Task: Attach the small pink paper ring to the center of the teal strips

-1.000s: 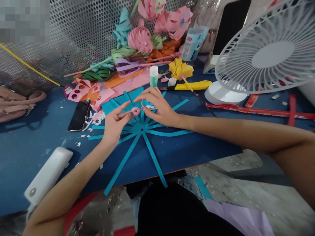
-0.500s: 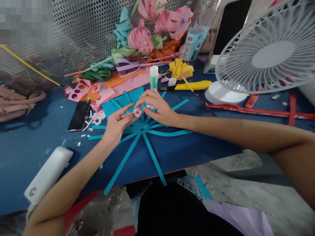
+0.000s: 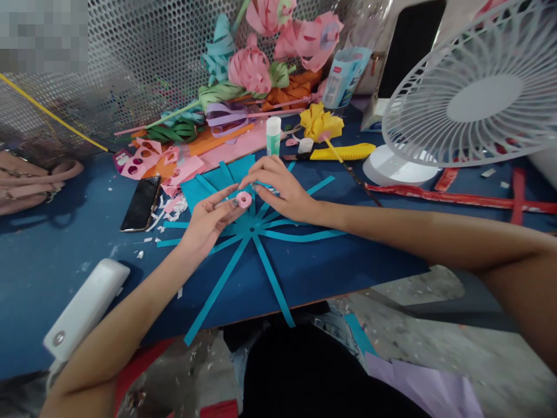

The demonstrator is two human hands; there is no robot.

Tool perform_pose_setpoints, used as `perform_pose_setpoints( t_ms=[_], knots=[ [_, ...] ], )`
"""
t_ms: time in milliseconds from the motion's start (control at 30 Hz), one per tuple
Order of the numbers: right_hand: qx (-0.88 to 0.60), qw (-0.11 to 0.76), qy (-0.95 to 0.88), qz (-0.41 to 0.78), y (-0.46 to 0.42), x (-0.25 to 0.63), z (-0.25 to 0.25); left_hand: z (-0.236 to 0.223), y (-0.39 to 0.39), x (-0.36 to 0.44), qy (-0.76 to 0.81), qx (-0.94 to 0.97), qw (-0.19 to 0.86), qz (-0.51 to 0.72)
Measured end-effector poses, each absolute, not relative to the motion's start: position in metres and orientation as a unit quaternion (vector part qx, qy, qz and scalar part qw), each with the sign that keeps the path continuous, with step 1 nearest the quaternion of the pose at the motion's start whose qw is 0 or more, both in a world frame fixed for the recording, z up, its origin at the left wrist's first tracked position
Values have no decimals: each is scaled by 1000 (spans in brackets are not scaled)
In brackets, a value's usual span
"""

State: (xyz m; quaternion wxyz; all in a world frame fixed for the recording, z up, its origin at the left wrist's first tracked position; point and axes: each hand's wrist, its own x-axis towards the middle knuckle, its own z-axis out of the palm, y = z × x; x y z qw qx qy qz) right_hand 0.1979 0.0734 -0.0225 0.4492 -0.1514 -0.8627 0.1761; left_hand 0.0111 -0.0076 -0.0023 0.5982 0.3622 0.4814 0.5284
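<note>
My left hand (image 3: 205, 222) pinches a small pink paper roll (image 3: 244, 200) with a dark hole in its end, thumb below and index finger stretched out. Close by on the right, my right hand (image 3: 278, 188) has its fingers bent and its thumb drawn in, the tips meeting near my left index fingertip. Whatever may be in that pinch is too small or hidden to make out. Beneath both hands lies a star of blue paper strips (image 3: 273, 278) joined at a centre with a small hole. A blue paper sheet (image 3: 194, 191) lies partly under it.
Behind my right hand stands a glue stick (image 3: 273, 138), with a yellow utility knife (image 3: 343, 152) beside it. Paper flowers (image 3: 249, 68) pile up against the mesh panel. A white fan (image 3: 478, 98) is at the right; a phone (image 3: 140, 203) and white device (image 3: 87, 307) lie left.
The pink paper roll has turned slightly, its holed end facing more toward me. My right fingers have shifted a little; otherwise the scene is almost unchanged.
</note>
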Motion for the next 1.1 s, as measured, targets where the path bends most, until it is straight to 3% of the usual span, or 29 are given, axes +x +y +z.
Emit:
perform_pose_setpoints(
  t_ms=[400,667,900,1100],
  knots=[
    [-151,439,-872,154,75,199,-24,-3,-7,9,473,367,599,532],
    [-115,392,-911,45,69,198,-26,-6,-6,8,478,373,587,537],
    [-99,406,-906,-63,69,193,-33,-7,-9,12,495,399,565,526],
    [-121,386,-913,-60,72,196,-34,-6,-9,12,492,399,568,525]
  ],
)
